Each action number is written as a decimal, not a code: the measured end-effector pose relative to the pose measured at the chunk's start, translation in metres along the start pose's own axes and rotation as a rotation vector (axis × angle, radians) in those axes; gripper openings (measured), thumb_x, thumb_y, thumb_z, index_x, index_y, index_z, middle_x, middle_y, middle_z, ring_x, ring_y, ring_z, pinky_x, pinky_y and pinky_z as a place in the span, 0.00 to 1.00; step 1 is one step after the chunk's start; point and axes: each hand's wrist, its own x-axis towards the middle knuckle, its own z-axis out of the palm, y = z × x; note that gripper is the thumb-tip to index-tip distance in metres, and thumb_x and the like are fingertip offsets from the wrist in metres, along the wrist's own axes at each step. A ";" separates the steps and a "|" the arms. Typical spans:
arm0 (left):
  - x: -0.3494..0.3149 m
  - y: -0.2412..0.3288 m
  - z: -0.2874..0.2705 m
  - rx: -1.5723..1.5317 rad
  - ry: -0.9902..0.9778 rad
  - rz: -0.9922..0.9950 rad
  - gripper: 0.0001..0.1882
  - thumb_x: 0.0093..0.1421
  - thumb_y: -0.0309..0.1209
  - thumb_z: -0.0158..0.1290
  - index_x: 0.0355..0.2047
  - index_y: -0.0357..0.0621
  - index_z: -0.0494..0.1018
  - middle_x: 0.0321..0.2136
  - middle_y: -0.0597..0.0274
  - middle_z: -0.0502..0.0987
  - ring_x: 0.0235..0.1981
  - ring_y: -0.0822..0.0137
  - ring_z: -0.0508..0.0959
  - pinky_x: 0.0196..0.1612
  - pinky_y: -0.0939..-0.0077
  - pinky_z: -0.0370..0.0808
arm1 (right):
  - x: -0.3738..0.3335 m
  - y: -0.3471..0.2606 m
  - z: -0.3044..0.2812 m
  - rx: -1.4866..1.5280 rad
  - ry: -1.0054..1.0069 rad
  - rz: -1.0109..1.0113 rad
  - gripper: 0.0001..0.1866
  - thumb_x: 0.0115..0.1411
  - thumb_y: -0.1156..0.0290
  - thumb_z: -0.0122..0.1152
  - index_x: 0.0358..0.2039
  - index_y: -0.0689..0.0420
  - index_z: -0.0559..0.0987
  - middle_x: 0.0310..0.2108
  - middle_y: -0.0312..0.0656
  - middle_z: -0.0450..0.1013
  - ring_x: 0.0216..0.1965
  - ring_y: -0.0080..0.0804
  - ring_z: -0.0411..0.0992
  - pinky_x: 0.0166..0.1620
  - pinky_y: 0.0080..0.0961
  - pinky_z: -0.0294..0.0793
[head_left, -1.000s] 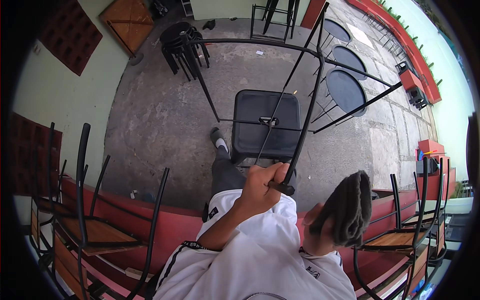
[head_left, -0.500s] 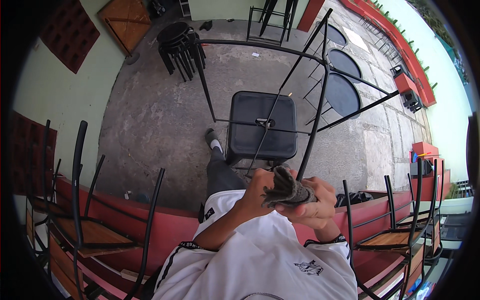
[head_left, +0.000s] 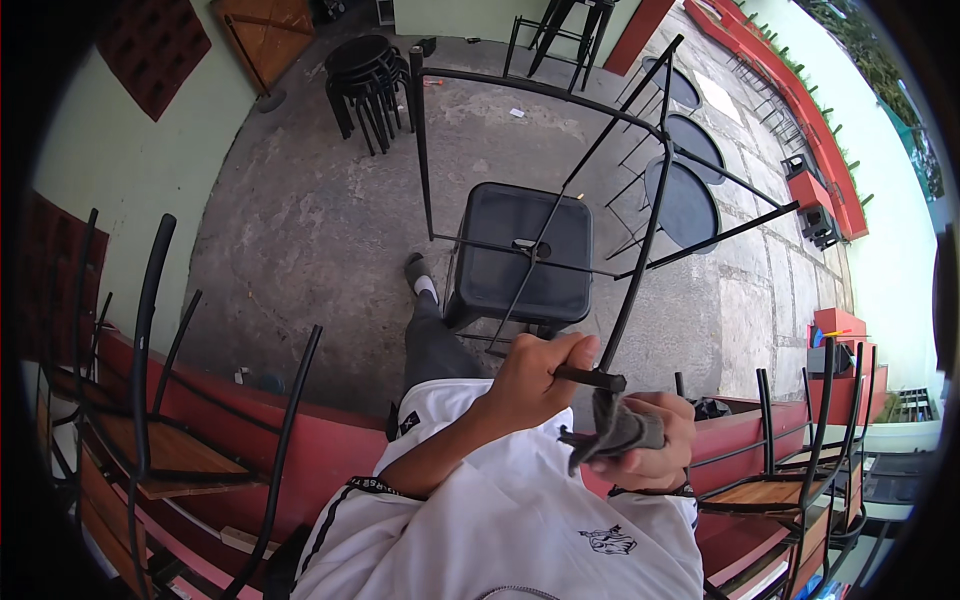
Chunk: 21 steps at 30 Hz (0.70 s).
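A black tubular metal frame (head_left: 640, 250) with long legs and crossbars extends away from me above a black square stool (head_left: 522, 245). My left hand (head_left: 535, 380) is closed around a bar of this frame near its close end, where a bare corner of tube shows beside my fingers. Just right of that corner, my right hand (head_left: 668, 430) is closed on a crumpled grey cloth (head_left: 628, 428), which hangs at the tube. How far the cloth touches the tube is hard to see.
Stacked round black stools (head_left: 362, 62) stand at the far left. Round dark tables (head_left: 682, 205) line the right side. Upturned wooden chairs (head_left: 185, 455) flank me at left and right, along a low red wall (head_left: 330, 440). My foot (head_left: 420, 275) is beside the square stool.
The grey cloth has slid off the tube's corner, down and to the right with my right hand, baring the metal. My left hand has shifted slightly and now grips the bar.
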 end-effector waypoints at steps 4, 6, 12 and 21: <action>0.002 0.003 -0.004 0.026 0.001 0.102 0.12 0.58 0.32 0.55 0.25 0.38 0.67 0.10 0.53 0.63 0.14 0.50 0.67 0.18 0.73 0.64 | 0.023 0.040 0.002 -0.322 -0.291 -0.363 0.18 0.35 0.67 0.71 0.32 0.40 0.85 0.35 0.30 0.75 0.23 0.33 0.70 0.24 0.23 0.68; 0.003 -0.001 -0.006 -0.024 -0.022 0.108 0.12 0.60 0.31 0.53 0.24 0.37 0.66 0.10 0.54 0.61 0.12 0.53 0.62 0.18 0.71 0.61 | 0.037 0.039 -0.005 -0.441 -0.278 -0.413 0.16 0.36 0.65 0.71 0.31 0.41 0.85 0.34 0.36 0.75 0.24 0.34 0.70 0.25 0.21 0.68; 0.003 0.009 0.006 -0.045 0.006 0.035 0.13 0.63 0.27 0.50 0.21 0.34 0.66 0.09 0.53 0.58 0.12 0.63 0.54 0.16 0.69 0.57 | 0.051 0.036 -0.036 -0.392 0.349 -0.017 0.18 0.64 0.66 0.55 0.53 0.55 0.68 0.53 0.63 0.65 0.46 0.57 0.74 0.44 0.39 0.82; -0.001 0.000 -0.002 -0.124 -0.015 0.167 0.12 0.50 0.29 0.63 0.34 0.37 0.76 0.19 0.56 0.78 0.21 0.74 0.77 0.26 0.79 0.71 | 0.121 0.015 -0.018 0.533 -0.588 0.660 0.29 0.32 0.69 0.51 0.38 0.70 0.78 0.36 0.57 0.76 0.34 0.52 0.78 0.42 0.32 0.76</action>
